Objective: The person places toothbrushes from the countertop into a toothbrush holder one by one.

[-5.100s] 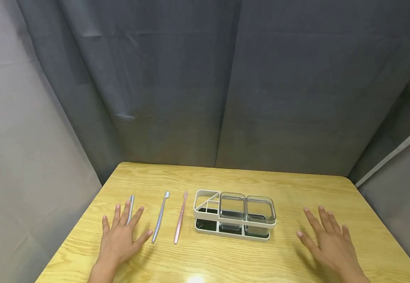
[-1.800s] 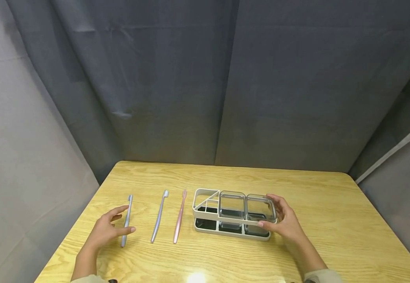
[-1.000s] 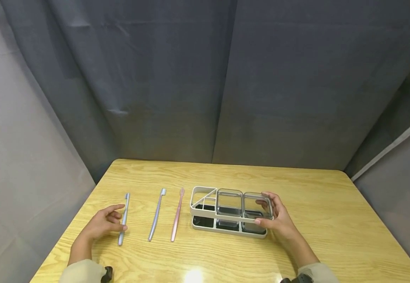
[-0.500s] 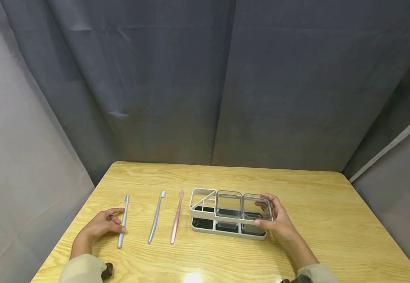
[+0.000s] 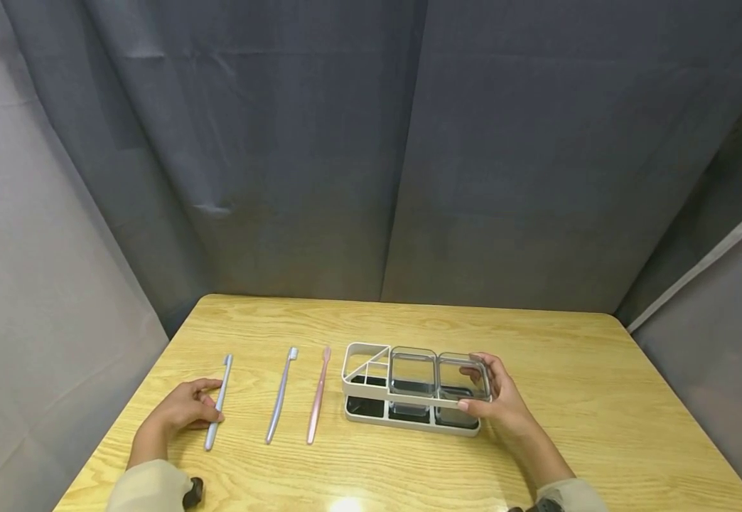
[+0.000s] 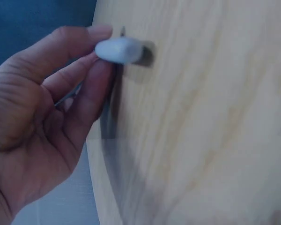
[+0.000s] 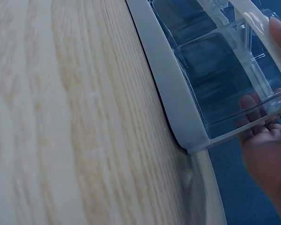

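Note:
My left hand [image 5: 179, 409] pinches a pale blue toothbrush [image 5: 224, 384] at the left, thumb on one side and fingers on the other. In the left wrist view the toothbrush's handle end [image 6: 119, 50] sticks out of the grip, above its shadow on the wood. At the right, my right hand [image 5: 502, 402] grips the right end of a white toothbrush stand [image 5: 371, 391], thumb at the front rail and fingers behind. Two clear square cups [image 5: 413, 388] sit in its right slots; smaller divided openings lie at its left. The right wrist view shows the stand's base [image 7: 171, 89] on the table.
Between the left hand and the stand lie a bluish-purple toothbrush [image 5: 279, 400] and a pink toothbrush [image 5: 317, 405], roughly parallel. All stands on a light wooden table [image 5: 569, 355]. Grey curtains [image 5: 294, 178] hang behind and at both sides.
The left hand came down from spread fingers and took hold of the leftmost toothbrush, whose handle end has swung slightly left. The right hand moved in and grasped the stand's right end.

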